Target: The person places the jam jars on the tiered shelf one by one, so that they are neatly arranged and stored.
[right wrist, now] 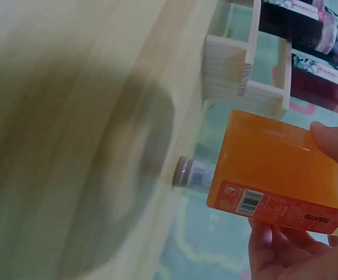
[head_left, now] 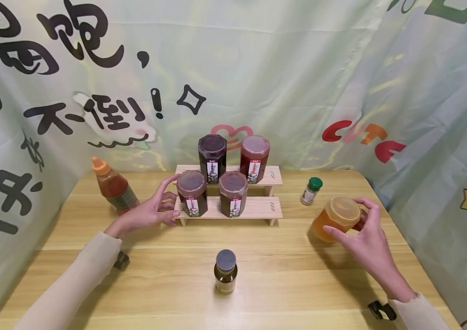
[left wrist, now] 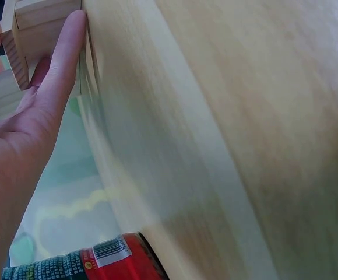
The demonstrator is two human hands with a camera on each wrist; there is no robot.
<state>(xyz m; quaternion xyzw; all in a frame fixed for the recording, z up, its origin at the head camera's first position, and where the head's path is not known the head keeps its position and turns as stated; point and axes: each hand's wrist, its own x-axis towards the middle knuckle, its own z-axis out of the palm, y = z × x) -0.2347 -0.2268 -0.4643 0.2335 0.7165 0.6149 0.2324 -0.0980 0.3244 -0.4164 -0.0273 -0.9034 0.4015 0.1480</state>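
At the left end of a two-tier wooden shelf (head_left: 245, 211), my left hand (head_left: 155, 208) is spread, its fingertips right at the wood. In the left wrist view, one long straight finger lies along the shelf's end. Two dark jam jars (head_left: 233, 195) stand on the lower tier, and a purple jar (head_left: 212, 158) and a red jar (head_left: 255, 158) on the upper tier. My right hand (head_left: 367, 236) grips an orange honey jar (head_left: 332, 220) around its sides, thumb at the near side. In the right wrist view, the honey jar (right wrist: 280, 169) is raised off the table, its shadow below.
A squeeze bottle (head_left: 115, 188) with an orange cap stands behind my left wrist. A small green-capped shaker (head_left: 311, 191) is right of the shelf. Nearer the front is a dark-capped small bottle (head_left: 225, 272). A printed curtain (head_left: 283, 82) hangs behind the table (head_left: 167, 284).
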